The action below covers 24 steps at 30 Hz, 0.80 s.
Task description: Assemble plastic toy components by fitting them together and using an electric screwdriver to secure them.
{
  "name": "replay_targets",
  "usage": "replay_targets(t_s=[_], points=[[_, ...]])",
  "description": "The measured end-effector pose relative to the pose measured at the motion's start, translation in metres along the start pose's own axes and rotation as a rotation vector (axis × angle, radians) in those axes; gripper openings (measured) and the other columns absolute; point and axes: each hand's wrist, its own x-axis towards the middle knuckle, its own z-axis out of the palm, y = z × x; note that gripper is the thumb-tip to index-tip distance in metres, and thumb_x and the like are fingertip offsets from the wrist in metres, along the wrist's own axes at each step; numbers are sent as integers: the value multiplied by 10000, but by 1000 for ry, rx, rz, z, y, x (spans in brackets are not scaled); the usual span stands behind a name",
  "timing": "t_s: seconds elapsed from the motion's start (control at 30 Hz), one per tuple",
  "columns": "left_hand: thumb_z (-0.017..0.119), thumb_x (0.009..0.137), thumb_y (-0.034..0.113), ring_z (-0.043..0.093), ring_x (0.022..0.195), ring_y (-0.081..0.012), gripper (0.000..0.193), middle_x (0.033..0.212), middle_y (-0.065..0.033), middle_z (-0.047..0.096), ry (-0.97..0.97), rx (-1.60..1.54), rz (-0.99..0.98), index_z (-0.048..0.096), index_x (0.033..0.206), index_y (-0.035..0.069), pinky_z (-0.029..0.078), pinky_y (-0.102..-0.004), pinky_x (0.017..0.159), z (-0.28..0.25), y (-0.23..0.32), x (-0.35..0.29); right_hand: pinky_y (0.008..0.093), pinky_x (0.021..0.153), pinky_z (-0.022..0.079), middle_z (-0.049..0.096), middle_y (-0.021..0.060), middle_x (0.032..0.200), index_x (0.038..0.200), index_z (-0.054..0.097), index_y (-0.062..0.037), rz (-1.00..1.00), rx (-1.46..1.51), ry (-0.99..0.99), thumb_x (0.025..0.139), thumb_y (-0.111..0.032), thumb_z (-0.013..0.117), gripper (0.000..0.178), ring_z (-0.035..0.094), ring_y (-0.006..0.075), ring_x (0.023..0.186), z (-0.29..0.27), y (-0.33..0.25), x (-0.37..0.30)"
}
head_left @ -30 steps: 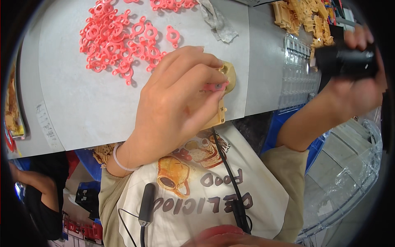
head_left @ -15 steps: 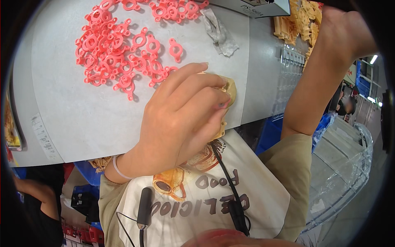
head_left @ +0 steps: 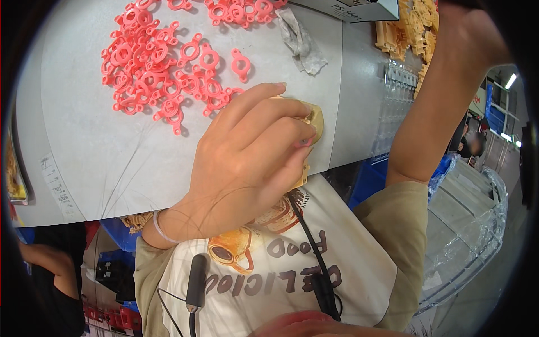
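My left hand (head_left: pixel 247 146) is closed on a pale yellow plastic part (head_left: pixel 318 123) at the table's front edge. Its fingers curl over the part, so most of the shape is hidden, and a small pink bit shows by the fingertips. Beyond that hand, many pink plastic rings with small side eyelets (head_left: pixel 151 67) lie heaped on the table. A single pink ring (head_left: pixel 241 65) lies apart from the heap. My right arm stretches up the right side, with my right hand (head_left: pixel 477 28) at the upper right rim, its fingers out of sight.
Yellow plastic parts (head_left: pixel 415 28) are piled at the far right, near a clear plastic tray (head_left: pixel 395 95). A grey and white box-like unit (head_left: pixel 359 10) stands at the back, with a crumpled grey cloth (head_left: pixel 301 42) before it. Another person's arm (head_left: pixel 53 261) shows at lower left.
My right hand has moved slightly farther up and out at the upper right. The left hand keeps its hold on the yellow part. Loose hair strands now cross the view.
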Motion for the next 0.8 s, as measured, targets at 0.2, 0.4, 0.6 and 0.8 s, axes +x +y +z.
replay_targets(t_s=[0.2,0.4,0.6,0.8], points=[[726,711,-6,592,1156,-338,238,1076,-87,676,11,10,4,687,940,48,464,-437,985,3,1,0,295,561,433,498,32,743,892,487,-33,-30,20,-18,825,-214,588,218,504,153,593,-71,15,39],[719,723,-1,595,1140,-333,216,1069,-94,672,3,-30,19,681,932,38,462,-425,973,2,-2,-1,293,557,429,490,25,734,873,480,-43,-65,6,-17,821,-222,589,216,497,147,587,-96,-2,32],[719,721,-4,599,1124,-324,203,1057,-96,671,53,5,-15,679,917,24,472,-407,958,4,-1,-2,290,552,424,481,19,725,854,473,-54,-47,43,-60,818,-230,590,215,489,141,580,82,-45,-91],[727,723,-15,612,1088,-313,184,1030,-96,676,70,8,-14,672,897,12,471,-398,954,3,-5,0,288,548,420,473,13,716,836,466,-64,-23,23,-80,814,-239,592,216,482,134,573,323,-129,-261]])
